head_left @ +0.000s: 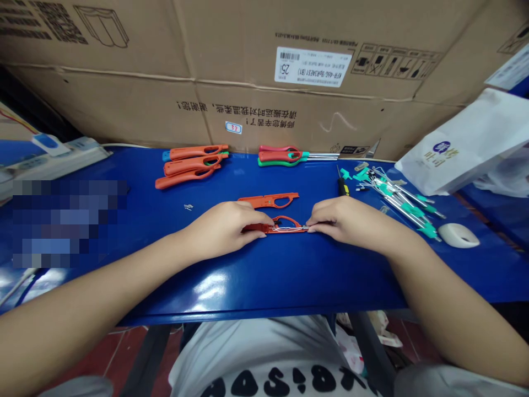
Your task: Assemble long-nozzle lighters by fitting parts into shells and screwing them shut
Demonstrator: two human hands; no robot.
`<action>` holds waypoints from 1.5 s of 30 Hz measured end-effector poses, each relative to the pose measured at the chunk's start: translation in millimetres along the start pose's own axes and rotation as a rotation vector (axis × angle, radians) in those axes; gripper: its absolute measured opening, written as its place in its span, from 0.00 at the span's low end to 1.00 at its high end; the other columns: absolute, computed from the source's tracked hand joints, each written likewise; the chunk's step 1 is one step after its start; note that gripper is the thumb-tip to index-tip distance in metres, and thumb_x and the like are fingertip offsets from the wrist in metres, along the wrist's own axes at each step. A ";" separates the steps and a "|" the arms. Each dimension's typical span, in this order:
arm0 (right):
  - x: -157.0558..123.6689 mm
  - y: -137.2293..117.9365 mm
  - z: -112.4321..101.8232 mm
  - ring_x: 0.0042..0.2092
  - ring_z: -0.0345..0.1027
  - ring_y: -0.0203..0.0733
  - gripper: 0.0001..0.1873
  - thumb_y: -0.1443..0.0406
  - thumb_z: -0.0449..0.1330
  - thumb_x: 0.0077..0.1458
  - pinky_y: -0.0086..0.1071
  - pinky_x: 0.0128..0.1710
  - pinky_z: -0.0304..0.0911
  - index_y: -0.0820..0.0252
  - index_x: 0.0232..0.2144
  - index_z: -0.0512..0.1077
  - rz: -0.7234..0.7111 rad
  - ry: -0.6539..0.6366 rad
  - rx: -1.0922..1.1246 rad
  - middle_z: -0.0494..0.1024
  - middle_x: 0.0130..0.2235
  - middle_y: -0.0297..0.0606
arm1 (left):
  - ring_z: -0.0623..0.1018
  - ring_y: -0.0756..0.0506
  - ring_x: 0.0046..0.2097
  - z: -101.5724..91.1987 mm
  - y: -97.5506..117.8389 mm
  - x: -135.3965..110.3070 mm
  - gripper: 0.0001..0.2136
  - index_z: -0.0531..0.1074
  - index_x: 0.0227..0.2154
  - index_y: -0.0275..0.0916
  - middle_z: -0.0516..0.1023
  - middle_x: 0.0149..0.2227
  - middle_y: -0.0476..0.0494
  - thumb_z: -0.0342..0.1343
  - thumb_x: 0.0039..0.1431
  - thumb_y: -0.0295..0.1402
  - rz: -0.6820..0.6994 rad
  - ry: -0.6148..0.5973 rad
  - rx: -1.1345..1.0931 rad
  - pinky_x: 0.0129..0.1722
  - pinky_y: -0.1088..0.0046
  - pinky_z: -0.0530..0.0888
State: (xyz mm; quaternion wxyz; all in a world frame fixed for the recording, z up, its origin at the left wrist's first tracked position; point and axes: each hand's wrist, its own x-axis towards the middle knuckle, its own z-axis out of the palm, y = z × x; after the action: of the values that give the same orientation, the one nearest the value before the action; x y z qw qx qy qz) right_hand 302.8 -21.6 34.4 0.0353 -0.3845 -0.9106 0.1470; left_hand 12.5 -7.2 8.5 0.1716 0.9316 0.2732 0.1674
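Note:
My left hand (235,229) is closed around the left part of an orange lighter casing half (283,231), thumb and index finger gripping it. The casing lies with its hollow side up, and thin white wires (285,227) run along inside it. At its right end my right hand (341,220) pinches a small metal piece (305,227) between thumb and index finger. Just behind, on the blue table, rests a second orange casing half (270,200), partly covered by my left hand. The left end of the held casing is hidden by my fingers.
Several orange lighter handles (192,165) lie at the back left; red and green lighters (281,156) sit behind. To the right are metal tubes with green parts (407,201), a screwdriver (342,184), a white mouse (458,235) and a paper bag (463,143). Cardboard (239,55) stands behind.

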 end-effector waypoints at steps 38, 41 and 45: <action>14.3 0.6 4.5 0.26 0.63 0.35 0.06 0.64 0.65 0.55 0.30 0.27 0.55 0.61 0.28 0.78 0.426 -0.132 0.319 0.75 0.24 0.33 | 0.83 0.45 0.44 10.6 3.6 1.1 0.10 0.79 0.47 0.42 0.85 0.44 0.48 0.61 0.64 0.28 0.029 0.046 -0.042 0.45 0.71 0.75; 13.9 -1.7 6.1 0.27 0.65 0.36 0.05 0.68 0.64 0.56 0.29 0.29 0.57 0.61 0.28 0.76 0.393 -0.104 0.282 0.74 0.25 0.33 | 0.83 0.45 0.45 9.8 6.6 0.1 0.10 0.79 0.47 0.41 0.85 0.45 0.47 0.59 0.65 0.28 0.037 0.050 -0.029 0.47 0.71 0.75; 11.1 -4.5 11.3 0.32 0.66 0.35 0.04 0.71 0.61 0.58 0.29 0.33 0.60 0.61 0.37 0.76 0.181 0.057 0.304 0.77 0.36 0.37 | 0.82 0.44 0.47 9.2 11.9 -1.9 0.10 0.79 0.46 0.41 0.83 0.46 0.46 0.57 0.66 0.28 0.025 0.043 0.005 0.47 0.69 0.75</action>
State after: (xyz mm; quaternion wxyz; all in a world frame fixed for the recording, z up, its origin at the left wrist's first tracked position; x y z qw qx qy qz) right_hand 290.0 -19.4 24.4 0.1057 -0.4594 -0.8381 0.2746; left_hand 20.1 -19.7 4.8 0.1610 0.9316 0.2654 0.1890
